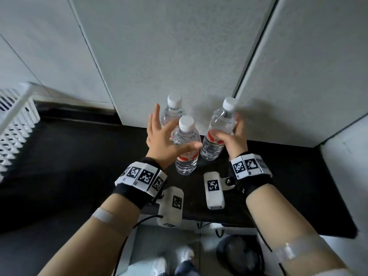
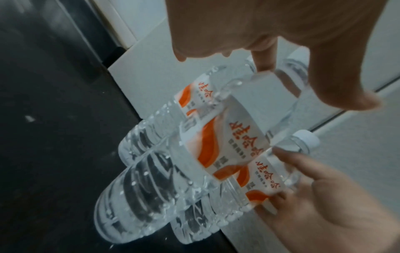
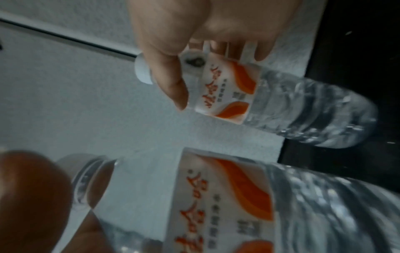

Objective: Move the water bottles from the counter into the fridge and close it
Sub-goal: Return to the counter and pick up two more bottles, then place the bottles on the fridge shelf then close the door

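Fingers [image 1: 154, 113] of left hand [image 1: 163, 136] spread around middle bottle [image 1: 186, 144], right hand [image 1: 233, 139] fingers curled round tilted bottle [image 1: 219, 130]

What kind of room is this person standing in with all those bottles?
Probably a small kitchen or pantry corner: a black counter set against pale cabinet-like panels, a white slatted rack at the left, and three sealed water bottles standing on it.
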A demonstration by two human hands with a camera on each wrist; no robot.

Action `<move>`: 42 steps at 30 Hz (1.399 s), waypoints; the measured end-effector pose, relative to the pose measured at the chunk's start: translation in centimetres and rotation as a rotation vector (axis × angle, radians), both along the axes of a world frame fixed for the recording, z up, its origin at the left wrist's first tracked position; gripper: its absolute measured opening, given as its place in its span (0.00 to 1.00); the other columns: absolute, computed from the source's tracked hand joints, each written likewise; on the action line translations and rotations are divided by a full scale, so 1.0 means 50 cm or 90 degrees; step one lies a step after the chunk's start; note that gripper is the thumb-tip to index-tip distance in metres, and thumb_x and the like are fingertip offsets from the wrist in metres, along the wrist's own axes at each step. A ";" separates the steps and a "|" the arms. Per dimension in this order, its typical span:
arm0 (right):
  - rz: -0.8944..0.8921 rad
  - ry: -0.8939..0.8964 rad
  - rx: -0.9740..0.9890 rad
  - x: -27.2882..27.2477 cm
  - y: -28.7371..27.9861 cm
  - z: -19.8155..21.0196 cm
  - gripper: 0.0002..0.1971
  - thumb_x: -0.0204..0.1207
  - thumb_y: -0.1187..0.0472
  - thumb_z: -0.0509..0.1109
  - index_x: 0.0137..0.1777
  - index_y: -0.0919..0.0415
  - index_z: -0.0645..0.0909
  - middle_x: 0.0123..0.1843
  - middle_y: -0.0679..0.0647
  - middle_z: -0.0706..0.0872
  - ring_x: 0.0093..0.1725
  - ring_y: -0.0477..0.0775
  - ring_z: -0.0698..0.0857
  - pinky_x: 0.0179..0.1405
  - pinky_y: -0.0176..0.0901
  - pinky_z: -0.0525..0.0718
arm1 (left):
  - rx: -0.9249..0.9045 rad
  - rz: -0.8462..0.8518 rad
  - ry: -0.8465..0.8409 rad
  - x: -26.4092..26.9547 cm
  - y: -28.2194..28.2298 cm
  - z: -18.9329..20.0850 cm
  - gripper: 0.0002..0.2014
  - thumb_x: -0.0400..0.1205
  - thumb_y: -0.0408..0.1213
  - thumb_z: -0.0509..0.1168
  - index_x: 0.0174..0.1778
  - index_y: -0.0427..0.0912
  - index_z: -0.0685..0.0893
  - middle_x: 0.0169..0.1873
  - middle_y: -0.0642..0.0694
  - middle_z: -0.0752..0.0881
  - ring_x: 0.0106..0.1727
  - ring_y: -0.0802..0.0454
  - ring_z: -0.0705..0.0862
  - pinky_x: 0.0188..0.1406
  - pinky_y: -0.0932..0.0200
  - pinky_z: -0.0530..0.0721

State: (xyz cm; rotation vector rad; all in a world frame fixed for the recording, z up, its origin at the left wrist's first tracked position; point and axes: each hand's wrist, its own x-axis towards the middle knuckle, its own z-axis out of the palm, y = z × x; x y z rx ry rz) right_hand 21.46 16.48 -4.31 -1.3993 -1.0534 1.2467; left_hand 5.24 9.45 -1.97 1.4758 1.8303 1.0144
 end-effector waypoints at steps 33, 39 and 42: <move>-0.308 -0.075 0.104 0.208 -0.311 0.124 0.05 0.72 0.55 0.72 0.41 0.52 0.79 0.39 0.47 0.85 0.40 0.43 0.85 0.40 0.28 0.81 | 0.069 -0.446 -0.072 0.236 -0.068 0.101 0.45 0.49 0.61 0.63 0.68 0.57 0.78 0.76 0.46 0.63 0.76 0.41 0.56 0.71 0.55 0.54; -0.537 -0.186 0.103 0.361 -0.610 0.187 0.10 0.73 0.51 0.70 0.45 0.57 0.78 0.45 0.55 0.84 0.46 0.53 0.83 0.48 0.27 0.79 | 0.071 -0.687 -0.137 0.442 -0.277 0.136 0.33 0.62 0.37 0.79 0.62 0.63 0.78 0.77 0.42 0.65 0.78 0.40 0.59 0.78 0.45 0.60; -0.665 -0.213 0.124 0.419 -0.830 0.210 0.10 0.76 0.55 0.68 0.54 0.57 0.77 0.49 0.51 0.80 0.47 0.45 0.79 0.39 0.18 0.73 | 0.067 -0.787 -0.196 0.542 -0.431 0.146 0.35 0.56 0.48 0.77 0.61 0.66 0.75 0.73 0.37 0.72 0.75 0.38 0.69 0.74 0.36 0.70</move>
